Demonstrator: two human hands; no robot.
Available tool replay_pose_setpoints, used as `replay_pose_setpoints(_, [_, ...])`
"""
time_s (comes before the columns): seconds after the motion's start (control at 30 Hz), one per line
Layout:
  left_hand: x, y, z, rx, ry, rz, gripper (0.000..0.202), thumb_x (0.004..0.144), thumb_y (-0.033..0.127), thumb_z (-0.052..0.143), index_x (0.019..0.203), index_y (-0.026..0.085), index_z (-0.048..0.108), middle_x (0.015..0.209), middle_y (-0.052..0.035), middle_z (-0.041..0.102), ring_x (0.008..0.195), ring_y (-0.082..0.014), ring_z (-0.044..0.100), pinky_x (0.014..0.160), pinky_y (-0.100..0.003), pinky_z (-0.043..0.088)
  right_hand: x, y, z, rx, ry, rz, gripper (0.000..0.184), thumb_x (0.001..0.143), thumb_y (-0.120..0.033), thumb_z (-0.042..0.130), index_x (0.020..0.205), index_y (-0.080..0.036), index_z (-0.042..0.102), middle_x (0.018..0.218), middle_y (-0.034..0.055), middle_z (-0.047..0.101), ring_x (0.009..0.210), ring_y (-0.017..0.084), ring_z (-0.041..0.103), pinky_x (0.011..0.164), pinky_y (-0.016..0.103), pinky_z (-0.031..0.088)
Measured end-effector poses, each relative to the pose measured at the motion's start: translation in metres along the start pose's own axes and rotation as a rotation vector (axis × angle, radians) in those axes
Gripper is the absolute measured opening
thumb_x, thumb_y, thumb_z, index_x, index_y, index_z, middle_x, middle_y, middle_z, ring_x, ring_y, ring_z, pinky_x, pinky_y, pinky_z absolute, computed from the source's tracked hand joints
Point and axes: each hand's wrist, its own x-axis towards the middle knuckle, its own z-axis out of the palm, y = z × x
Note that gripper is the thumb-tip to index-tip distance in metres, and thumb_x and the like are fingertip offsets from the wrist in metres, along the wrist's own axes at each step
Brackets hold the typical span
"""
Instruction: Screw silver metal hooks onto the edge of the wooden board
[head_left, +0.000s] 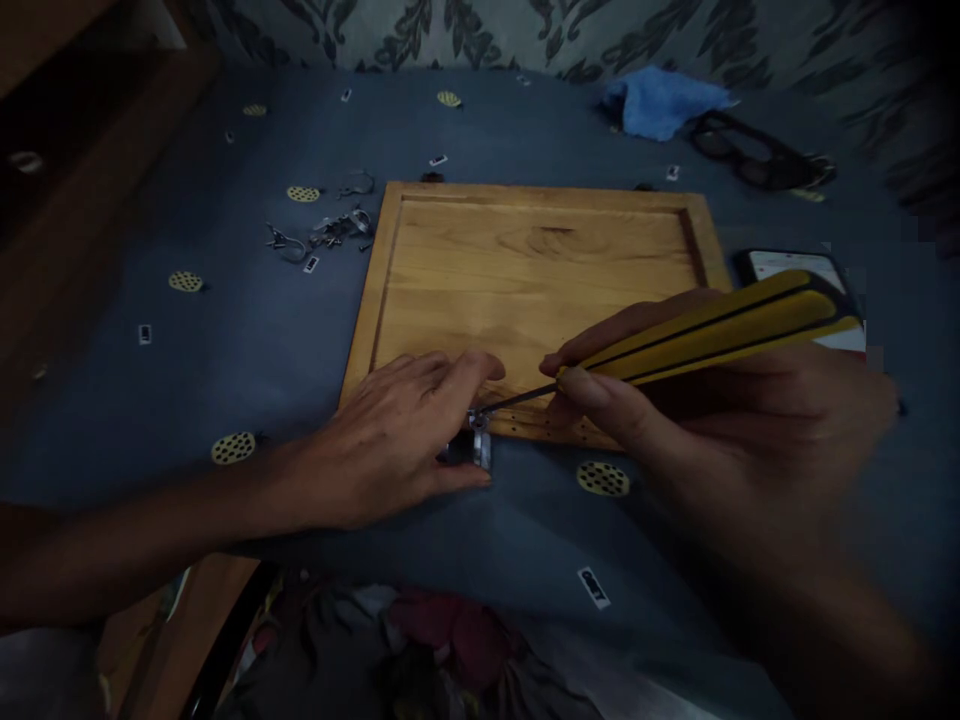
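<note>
A wooden panel (pixel 525 270) with a raised frame lies flat on the blue-covered surface. My left hand (pixel 397 430) rests over its near left edge, fingers on the wood and thumb below. Between thumb and fingers it steadies a small shiny metal clasp (pixel 481 450) at that edge. My right hand (pixel 720 440) grips a yellow screwdriver (pixel 697 325) with black stripes. Slanting down to the left, the thin shaft reaches the clasp with its tip. Several small dark holes run along the near edge to the right of the clasp.
Loose metal clasps and screws (pixel 337 230) lie left of the panel. A phone (pixel 799 270) sits on the right, partly behind my right hand. Dark glasses (pixel 757 155) and a blue cloth (pixel 664 103) lie at the back right. A brown wooden shelf (pixel 142 120) stands at the left.
</note>
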Motion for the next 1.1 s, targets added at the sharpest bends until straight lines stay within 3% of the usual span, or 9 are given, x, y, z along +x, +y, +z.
replay_pose_setpoints(0.1, [0.0,-0.001,0.001,-0.016,0.001,0.006,0.055,0.085,0.032,0.08,0.127,0.023,0.046,0.121,-0.0076,0.068,0.114,-0.0293,0.067,0.094,-0.042,0.054,0.005,-0.005,0.0,-0.05,-0.031,-0.062,0.014,0.084,-0.03,0.085,0.078,-0.026,0.073,0.078,-0.0031,0.077,0.068,0.014,0.074,0.059,0.023,0.063])
replay_pose_setpoints(0.2, [0.0,-0.002,0.002,-0.014,0.018,0.015,0.056,0.085,0.033,0.08,0.128,0.024,0.045,0.118,-0.007,0.068,0.111,-0.029,0.067,0.091,-0.041,0.054,0.01,-0.009,0.001,0.003,-0.082,-0.004,0.015,0.084,-0.031,0.086,0.083,-0.025,0.073,0.076,-0.0049,0.074,0.066,0.011,0.072,0.056,0.019,0.061])
replay_pose_setpoints(0.33, [0.0,-0.002,0.002,0.007,0.018,0.012,0.054,0.084,0.032,0.081,0.126,0.022,0.048,0.109,-0.0053,0.068,0.104,-0.0278,0.068,0.088,-0.039,0.054,0.012,-0.01,-0.002,0.172,-0.16,0.095,0.02,0.084,-0.03,0.085,0.102,-0.029,0.075,0.09,-0.0048,0.077,0.067,0.012,0.073,0.058,0.021,0.064])
replay_pose_setpoints(0.43, [-0.001,-0.003,0.002,-0.005,0.015,-0.003,0.056,0.085,0.035,0.08,0.128,0.023,0.047,0.112,-0.0055,0.069,0.107,-0.0276,0.067,0.089,-0.039,0.054,0.01,-0.009,-0.008,0.217,-0.225,0.104,0.011,0.089,-0.029,0.079,0.1,-0.032,0.078,0.101,-0.0037,0.079,0.071,0.012,0.075,0.062,0.023,0.066])
replay_pose_setpoints(0.57, [-0.001,-0.002,0.003,-0.003,0.025,0.011,0.06,0.085,0.034,0.081,0.131,0.023,0.045,0.118,-0.0068,0.069,0.113,-0.028,0.067,0.093,-0.039,0.054,0.009,-0.008,-0.011,0.211,-0.216,0.098,0.007,0.089,-0.026,0.079,0.09,-0.032,0.08,0.096,-0.0037,0.08,0.079,0.015,0.077,0.06,0.022,0.065])
replay_pose_setpoints(0.7, [0.0,-0.001,0.002,0.009,0.019,-0.002,0.056,0.083,0.031,0.083,0.126,0.023,0.047,0.113,-0.0057,0.069,0.107,-0.0274,0.068,0.09,-0.038,0.055,0.011,-0.009,-0.005,0.213,-0.138,0.079,0.018,0.081,-0.033,0.088,0.071,-0.026,0.074,0.078,-0.0032,0.077,0.067,0.014,0.074,0.054,0.021,0.062])
replay_pose_setpoints(0.83, [0.0,-0.001,0.002,-0.004,0.029,0.013,0.058,0.083,0.032,0.083,0.128,0.022,0.047,0.114,-0.006,0.069,0.108,-0.0275,0.068,0.089,-0.037,0.055,0.01,-0.012,-0.003,0.267,-0.13,0.188,0.023,0.077,-0.041,0.09,0.085,-0.026,0.075,0.08,-0.0035,0.076,0.054,0.01,0.066,0.047,0.02,0.059])
replay_pose_setpoints(0.97, [-0.002,-0.002,0.002,0.002,0.021,0.007,0.06,0.084,0.034,0.082,0.131,0.022,0.046,0.114,-0.0062,0.069,0.109,-0.0277,0.067,0.089,-0.038,0.054,0.008,-0.012,-0.008,0.346,-0.197,0.245,0.019,0.085,-0.038,0.084,0.102,-0.032,0.077,0.087,-0.0038,0.078,0.064,0.013,0.073,0.058,0.024,0.065])
replay_pose_setpoints(1.1, [-0.002,-0.002,0.002,-0.021,0.011,-0.01,0.059,0.084,0.033,0.082,0.13,0.023,0.046,0.116,-0.0052,0.068,0.112,-0.0272,0.067,0.092,-0.039,0.054,0.008,-0.012,-0.009,0.332,-0.216,0.212,0.005,0.091,-0.03,0.078,0.095,-0.033,0.08,0.088,-0.0036,0.079,0.061,0.011,0.071,0.055,0.023,0.063])
